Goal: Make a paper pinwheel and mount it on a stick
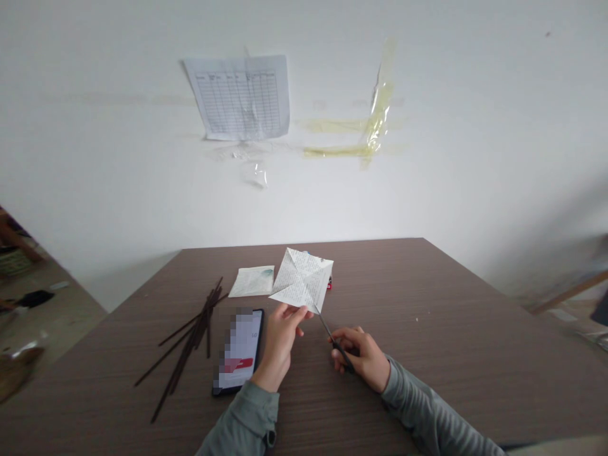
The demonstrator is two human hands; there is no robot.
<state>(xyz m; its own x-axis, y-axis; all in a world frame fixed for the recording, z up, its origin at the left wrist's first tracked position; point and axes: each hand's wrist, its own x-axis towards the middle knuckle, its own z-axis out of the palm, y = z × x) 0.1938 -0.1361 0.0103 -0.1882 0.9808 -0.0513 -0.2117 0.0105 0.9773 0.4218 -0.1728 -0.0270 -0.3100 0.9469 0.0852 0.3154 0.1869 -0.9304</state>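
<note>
My left hand pinches the folded paper by its near corner, with the handwritten sheet standing out ahead of the fingers. My right hand is closed around the black handles of the scissors, tips angled up and left to the paper's near edge, where they appear to meet it; I cannot tell how far the blades part. A firm pinch close to that edge suits this work, since loose folds would flex against the blades. Beyond my left hand lies a paper scrap; just left of that hand is a phone, and farther left, a loose bundle of dark sticks. A small red item sits past the paper, on the table.
</note>
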